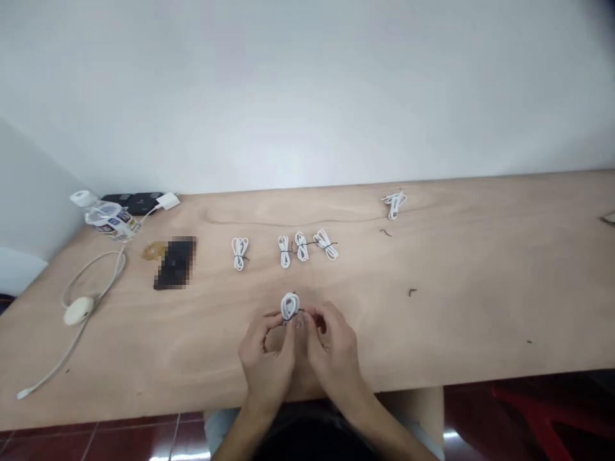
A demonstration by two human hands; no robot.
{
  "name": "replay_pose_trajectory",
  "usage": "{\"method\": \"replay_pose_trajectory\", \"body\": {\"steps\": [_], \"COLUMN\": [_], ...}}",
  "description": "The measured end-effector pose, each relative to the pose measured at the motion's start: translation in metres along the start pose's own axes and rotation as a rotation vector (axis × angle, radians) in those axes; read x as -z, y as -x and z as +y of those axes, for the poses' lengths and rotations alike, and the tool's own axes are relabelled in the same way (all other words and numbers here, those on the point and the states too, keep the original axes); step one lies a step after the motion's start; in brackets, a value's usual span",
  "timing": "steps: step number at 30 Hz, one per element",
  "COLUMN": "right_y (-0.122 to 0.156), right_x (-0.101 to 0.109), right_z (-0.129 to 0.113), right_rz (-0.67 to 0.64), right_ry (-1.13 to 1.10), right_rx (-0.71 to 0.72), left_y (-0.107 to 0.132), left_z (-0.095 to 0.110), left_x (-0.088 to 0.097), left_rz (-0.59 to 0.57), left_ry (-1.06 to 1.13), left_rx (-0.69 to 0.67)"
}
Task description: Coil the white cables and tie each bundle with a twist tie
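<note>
Just above the table's near edge, my left hand (266, 362) and my right hand (334, 349) meet around a small coiled white cable (290, 307). My left fingers grip the coil from below, and my right fingertips pinch at its lower part, where a thin dark twist tie (300, 311) crosses it. My fingers hide the coil's lower end. Farther up the plywood table (432, 307) lies a row of similar tied white cable bundles (301, 246), and another bundle (394, 205) sits near the back edge.
At the left stand a water bottle (109, 219), a white charger (168, 201) and a pixelated black object (176, 262). A white mouse (78, 310) trails its cable. Small dark wire scraps (412, 292) lie on the right. Red floor shows below the table.
</note>
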State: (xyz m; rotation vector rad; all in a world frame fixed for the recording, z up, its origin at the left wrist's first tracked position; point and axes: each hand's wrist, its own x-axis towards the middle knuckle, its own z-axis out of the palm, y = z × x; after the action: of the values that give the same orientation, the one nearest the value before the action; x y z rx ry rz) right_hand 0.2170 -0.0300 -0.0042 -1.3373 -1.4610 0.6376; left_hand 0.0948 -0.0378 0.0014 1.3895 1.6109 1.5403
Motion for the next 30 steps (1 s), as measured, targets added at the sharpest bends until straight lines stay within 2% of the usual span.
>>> {"method": "replay_pose_trajectory", "body": {"steps": [2, 4, 7, 10, 13, 15, 17, 20, 23, 27, 30], "right_y": [-0.001, -0.004, -0.017, -0.037, -0.058, -0.067, -0.069, -0.059, -0.04, -0.017, -0.005], "right_x": [0.003, 0.01, 0.03, 0.057, 0.077, 0.083, 0.08, 0.066, 0.048, 0.027, 0.017], "right_z": [0.005, 0.008, 0.003, -0.016, -0.033, -0.036, -0.031, -0.019, -0.011, -0.01, -0.008], "right_rz": [-0.015, -0.084, -0.28, -0.539, -0.738, -0.837, -0.871, -0.809, -0.643, -0.344, -0.171], "right_ry": [0.168, 0.329, 0.441, 0.281, 0.036, -0.144, -0.317, -0.513, -0.577, -0.381, -0.09], "right_rx": [0.163, 0.293, 0.364, 0.285, 0.158, 0.047, -0.07, -0.238, -0.312, -0.261, -0.055], "left_y": [-0.004, -0.01, -0.022, -0.032, -0.036, -0.035, -0.032, -0.026, -0.02, -0.015, -0.015], "left_z": [0.003, 0.005, 0.004, 0.001, -0.002, -0.004, -0.006, -0.009, -0.011, -0.009, -0.006], "left_x": [0.003, 0.009, 0.021, 0.033, 0.04, 0.041, 0.039, 0.03, 0.018, 0.004, -0.001], "left_rz": [-0.033, -0.127, -0.306, -0.465, -0.595, -0.617, -0.606, -0.525, -0.375, -0.222, -0.188], "left_ry": [-0.03, -0.054, -0.037, 0.007, 0.076, 0.166, 0.272, 0.434, 0.539, 0.515, 0.411], "left_rx": [-0.013, -0.029, -0.043, -0.026, 0.077, 0.178, 0.258, 0.321, 0.352, 0.371, 0.371]}}
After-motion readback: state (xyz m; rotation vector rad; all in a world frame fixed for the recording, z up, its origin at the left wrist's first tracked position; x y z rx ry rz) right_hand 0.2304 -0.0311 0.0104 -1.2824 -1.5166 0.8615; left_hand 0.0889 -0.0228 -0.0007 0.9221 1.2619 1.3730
